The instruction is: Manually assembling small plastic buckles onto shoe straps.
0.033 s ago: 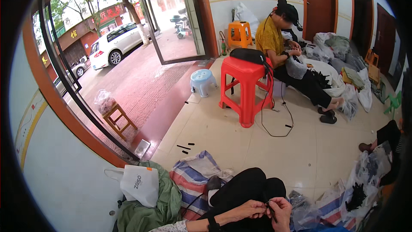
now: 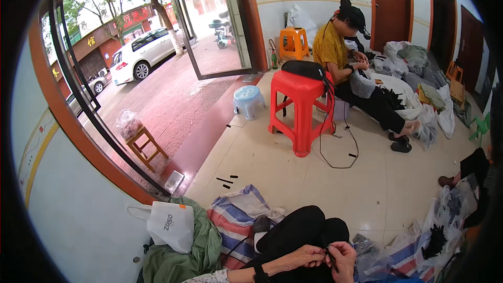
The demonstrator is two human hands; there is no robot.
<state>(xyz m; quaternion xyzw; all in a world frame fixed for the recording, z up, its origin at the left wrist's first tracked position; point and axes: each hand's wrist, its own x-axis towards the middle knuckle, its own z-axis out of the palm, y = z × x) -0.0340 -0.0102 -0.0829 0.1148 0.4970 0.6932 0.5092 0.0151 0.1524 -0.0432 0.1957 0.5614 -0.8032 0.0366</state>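
Over my black-trousered knees [image 2: 293, 230], both hands meet with their fingertips pinched close together. My right hand [image 2: 343, 257] is closed on a small dark strip [image 2: 331, 260], whose kind is too small to make out. From the left, my left hand [image 2: 310, 256] comes to the same spot with thumb and forefinger pressed together; what it pinches is hidden by the fingers. A black band [image 2: 260, 273] circles my left wrist. Beside my right hand lies a clear plastic bag [image 2: 367, 251]. A pile of small black pieces [image 2: 435, 241] rests on plastic further right.
A striped woven sack [image 2: 236, 225] and a white bag [image 2: 170, 225] on green cloth lie at my left. Ahead stand a red stool [image 2: 298, 105] with a black case and cord, and a small blue stool [image 2: 248, 99]. A person in yellow [image 2: 331, 47] sits working beyond.
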